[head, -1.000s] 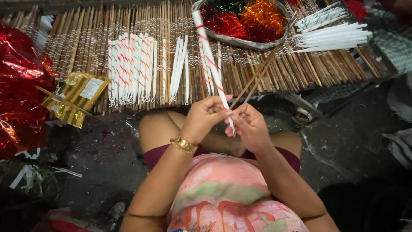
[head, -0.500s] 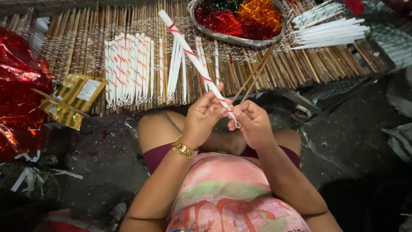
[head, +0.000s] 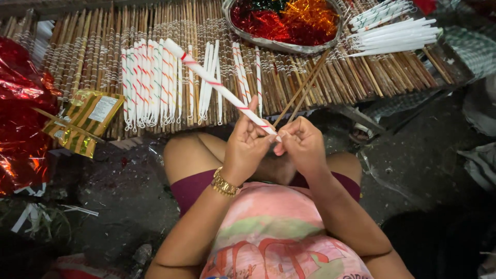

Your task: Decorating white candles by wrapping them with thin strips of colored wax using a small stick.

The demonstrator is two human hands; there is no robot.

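Bamboo rack (head: 103, 51) bears tinsel-filled metal tray (head: 279, 46); left hand (head: 247, 144), right hand (head: 302, 142) grip clamped on striped cone (head: 217, 85).

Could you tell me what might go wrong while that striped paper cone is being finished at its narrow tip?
1. Both the left hand and the right hand pinch only the narrow end of the striped cone, so its long free end could sag or crease.
2. The two thin sticks beside the right hand lean on the bamboo rack near the foil tray; a swing might knock them.
3. The cone's wide end hangs over the finished cones and could disturb them.
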